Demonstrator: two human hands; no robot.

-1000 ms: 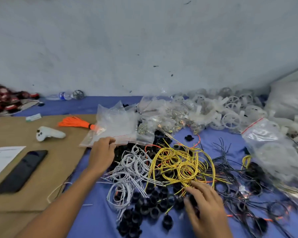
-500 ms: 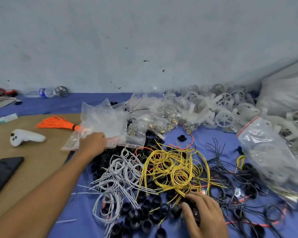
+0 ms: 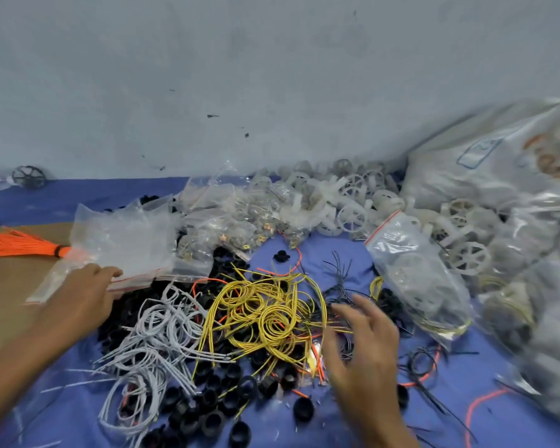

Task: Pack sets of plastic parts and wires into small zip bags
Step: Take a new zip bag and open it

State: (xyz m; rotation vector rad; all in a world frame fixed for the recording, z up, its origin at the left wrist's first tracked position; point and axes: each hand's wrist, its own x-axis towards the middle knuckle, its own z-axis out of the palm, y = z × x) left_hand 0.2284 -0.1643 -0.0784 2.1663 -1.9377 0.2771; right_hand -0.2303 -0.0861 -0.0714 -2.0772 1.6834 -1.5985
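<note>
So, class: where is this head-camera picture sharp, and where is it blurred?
Head view: the yellow wires in the middle are fairly sharp; the right hand is smeared by motion, the big bags at the right edge are blurred; lighting is flat and even.

Glossy clear plastic zip bags (image 3: 126,244), matt blue cloth (image 3: 78,198).

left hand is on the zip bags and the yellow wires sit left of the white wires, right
Not quite. The head view shows the yellow wires to the right of the white wires. The left hand is indeed on the zip bags.
</note>
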